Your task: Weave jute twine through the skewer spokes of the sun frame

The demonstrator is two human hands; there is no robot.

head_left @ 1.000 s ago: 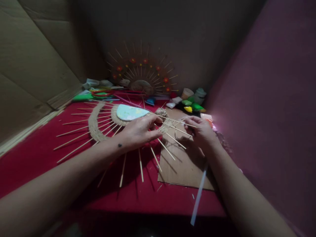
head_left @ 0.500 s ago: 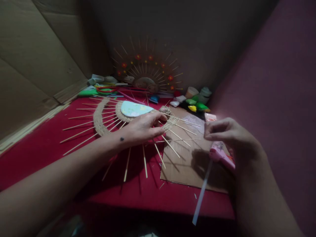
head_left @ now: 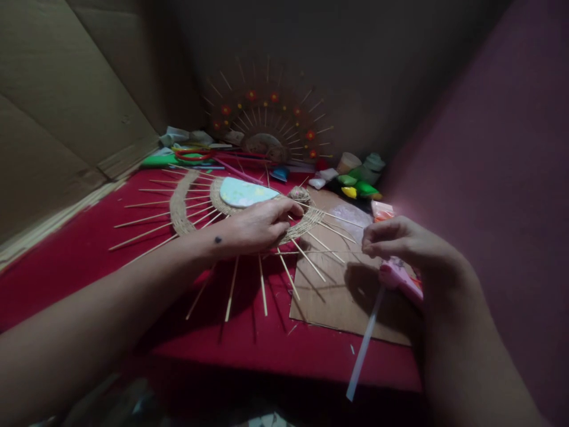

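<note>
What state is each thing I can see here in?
Left hand: holding frame
Right hand: pinching twine
Frame: banded with twine, middle hidden
Twine: drawn nearly straight
Twine ball: wound
Glue gun: glue stick poking out
Cardboard: lying flat
Back fan: upright, flowered

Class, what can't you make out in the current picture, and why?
All in the head view:
- Middle of the woven band: behind the left hand.
- How the right hand grips the twine: hidden by its fingers.
- Far end of the pink tool: behind the right wrist.
- Back fan's outer tips: some blurred in shadow.
</note>
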